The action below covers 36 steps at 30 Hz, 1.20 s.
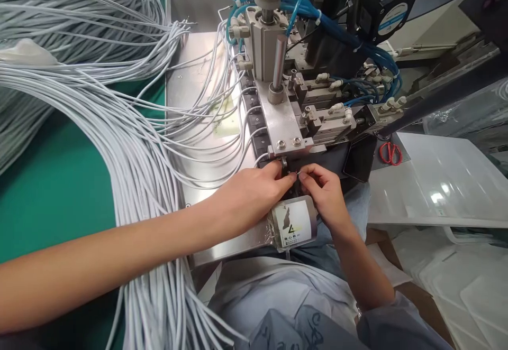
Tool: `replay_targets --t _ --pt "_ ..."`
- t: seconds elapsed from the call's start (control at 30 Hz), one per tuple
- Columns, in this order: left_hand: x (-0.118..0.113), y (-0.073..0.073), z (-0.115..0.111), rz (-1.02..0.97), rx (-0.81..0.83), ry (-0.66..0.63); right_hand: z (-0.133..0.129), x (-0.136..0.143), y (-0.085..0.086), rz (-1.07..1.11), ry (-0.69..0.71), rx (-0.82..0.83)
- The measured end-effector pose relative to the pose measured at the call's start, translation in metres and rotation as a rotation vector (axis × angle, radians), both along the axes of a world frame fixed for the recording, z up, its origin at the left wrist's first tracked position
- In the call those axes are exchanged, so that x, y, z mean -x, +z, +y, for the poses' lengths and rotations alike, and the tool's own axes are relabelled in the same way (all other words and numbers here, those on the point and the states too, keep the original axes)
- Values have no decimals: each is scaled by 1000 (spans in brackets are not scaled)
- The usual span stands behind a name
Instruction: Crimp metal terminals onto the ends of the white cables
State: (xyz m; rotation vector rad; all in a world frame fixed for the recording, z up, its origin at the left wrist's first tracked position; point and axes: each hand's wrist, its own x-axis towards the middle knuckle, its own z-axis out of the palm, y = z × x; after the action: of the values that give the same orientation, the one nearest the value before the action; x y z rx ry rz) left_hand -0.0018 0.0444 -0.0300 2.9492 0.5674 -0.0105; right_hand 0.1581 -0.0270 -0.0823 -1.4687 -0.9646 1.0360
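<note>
At the near end of the machine's black fixture block (257, 128), my left hand (257, 191) is closed in a pinch, and its fingers hide most of the white cable between them. Close beside it, my right hand (326, 194) pinches the thin wire end (297, 174) of that cable, thumb against forefinger. The fingertips of both hands almost meet. Several white cables (222, 152) loop into the block's side, in a row beyond my left hand. Just below my hands is a clear-wrapped guard with a printed label (296, 223).
A metal plate with a cylinder (280, 122) overhangs the fixture. Blue air hoses (329, 19) run behind it. Thick bundles of white cables (130, 133) lie over the green mat (71, 181) at left. Red-handled scissors (390, 153) lie at right by a white tray (444, 181).
</note>
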Motion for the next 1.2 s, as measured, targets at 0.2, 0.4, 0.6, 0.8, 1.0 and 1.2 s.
replay_targets --t 0.2,0.4,0.6,0.8,1.0,1.2 --pt "-2 -1 3 32 -27 -46 6 -6 1 38 70 37" --pt "-3 -2 6 19 11 -51 4 -6 2 27 54 47" --pt "-2 -9 6 -57 53 -53 2 -2 5 -32 -6 -13" --pt "-2 -10 7 -9 20 -67 2 -1 5 -128 -52 -44" --pt "-2 -8 7 -12 -13 -84 2 -2 6 -156 -6 -51" --pt "-4 -4 6 12 4 -81 6 -5 4 -70 -44 44"
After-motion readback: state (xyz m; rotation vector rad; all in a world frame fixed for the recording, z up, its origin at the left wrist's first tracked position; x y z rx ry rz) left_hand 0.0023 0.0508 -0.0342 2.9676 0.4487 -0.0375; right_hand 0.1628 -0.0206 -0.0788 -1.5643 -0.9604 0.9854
